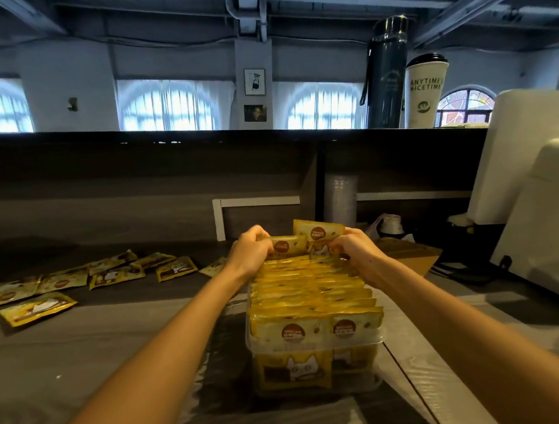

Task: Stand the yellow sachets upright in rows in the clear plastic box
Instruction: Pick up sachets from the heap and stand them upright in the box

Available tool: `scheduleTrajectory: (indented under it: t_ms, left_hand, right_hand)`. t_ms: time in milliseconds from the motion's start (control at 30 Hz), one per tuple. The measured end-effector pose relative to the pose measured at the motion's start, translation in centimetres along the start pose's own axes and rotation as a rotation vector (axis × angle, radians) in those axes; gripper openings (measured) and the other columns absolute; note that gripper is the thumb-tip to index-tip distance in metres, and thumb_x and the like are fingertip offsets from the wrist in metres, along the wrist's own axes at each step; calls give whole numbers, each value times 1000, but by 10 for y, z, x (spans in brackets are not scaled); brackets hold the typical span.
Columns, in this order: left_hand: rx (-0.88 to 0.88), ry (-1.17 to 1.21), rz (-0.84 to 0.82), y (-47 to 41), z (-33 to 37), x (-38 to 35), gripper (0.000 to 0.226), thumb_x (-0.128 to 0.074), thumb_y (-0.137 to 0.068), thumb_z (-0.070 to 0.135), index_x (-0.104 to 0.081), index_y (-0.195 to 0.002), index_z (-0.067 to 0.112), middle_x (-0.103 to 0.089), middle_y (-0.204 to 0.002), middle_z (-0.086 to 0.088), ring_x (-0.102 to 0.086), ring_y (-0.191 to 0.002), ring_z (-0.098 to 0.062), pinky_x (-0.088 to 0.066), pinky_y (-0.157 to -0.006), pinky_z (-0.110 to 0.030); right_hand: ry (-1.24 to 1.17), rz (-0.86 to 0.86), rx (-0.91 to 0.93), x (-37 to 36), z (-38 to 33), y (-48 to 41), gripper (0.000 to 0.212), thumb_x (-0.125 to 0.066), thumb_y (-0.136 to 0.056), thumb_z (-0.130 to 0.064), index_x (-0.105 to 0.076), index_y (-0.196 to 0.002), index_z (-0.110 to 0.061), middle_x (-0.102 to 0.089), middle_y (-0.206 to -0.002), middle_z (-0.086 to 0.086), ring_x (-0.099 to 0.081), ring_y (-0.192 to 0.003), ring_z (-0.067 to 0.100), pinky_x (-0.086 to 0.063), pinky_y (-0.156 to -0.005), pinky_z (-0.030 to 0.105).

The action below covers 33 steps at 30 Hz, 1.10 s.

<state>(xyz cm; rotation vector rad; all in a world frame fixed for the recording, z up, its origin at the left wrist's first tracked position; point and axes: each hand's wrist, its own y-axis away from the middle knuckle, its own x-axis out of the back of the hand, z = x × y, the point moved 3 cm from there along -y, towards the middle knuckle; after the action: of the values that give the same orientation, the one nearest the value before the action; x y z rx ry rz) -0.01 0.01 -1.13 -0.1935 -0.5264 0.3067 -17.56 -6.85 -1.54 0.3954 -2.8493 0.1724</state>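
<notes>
Clear plastic box (315,344), mid-surface (114,342): yellow sachets (311,296) upright, two rows.
Left hand (249,251) and right hand (354,247) pinch end sachets (287,244) at box's far edge; loose sachets (59,282) lie toward surface's left edge.

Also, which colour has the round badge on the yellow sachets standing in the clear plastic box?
Reddish brown; the round badge shows best in the head view.

One clear box (358,342), two sachet rows (310,286), about eight loose sachets (116,276), one cup (424,93).
</notes>
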Motion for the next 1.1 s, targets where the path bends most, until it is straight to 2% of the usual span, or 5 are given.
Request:
scheduleTrajectory:
  t_ms: [167,300,567,833,1100]
  left_hand:
    - [52,-183,-143,-1,3,1,18,-50,-87,6,-64,-94,0,-57,-89,-9,-53,-85,-19,-44,-76,-32]
    - [30,-177,-242,-1,10,0,24,-52,-89,12,-66,-104,0,-61,-95,-5,-56,-89,-13,-46,-82,-28]
    - [40,-211,-294,2,7,-1,28,-49,-94,15,-61,-119,9,-58,-109,0,-53,-93,-6,-43,-72,-16]
    - [31,-83,-268,5,3,-3,25,-48,-92,3,-65,-110,2,-59,-90,2,-55,-83,-5,-46,-72,-16]
    - [-53,-109,-256,2,9,-3,23,-48,-88,-6,-67,-96,3,-59,-87,2,-56,-84,-8,-46,-69,-16]
  right_hand:
    - [229,-108,20,-6,-3,3,21,-45,-91,1,-50,-111,-5,-49,-113,20,-51,-87,19,-45,-70,24]
    - [375,-200,89,-11,-19,4,35,-40,-96,-3,-48,-129,0,-44,-136,20,-49,-114,30,-45,-72,17]
    - [603,-203,119,-25,-25,6,48,-46,-92,-48,-64,-117,-11,-60,-104,4,-56,-103,19,-43,-89,29]
    - [586,-73,364,-16,-26,3,22,-51,-92,-7,-70,-99,3,-66,-105,17,-56,-91,16,-47,-74,21]
    - [195,-22,150,0,-1,-4,15,-54,-88,-2,-61,-78,-10,-57,-90,12,-54,-86,22,-46,-70,24]
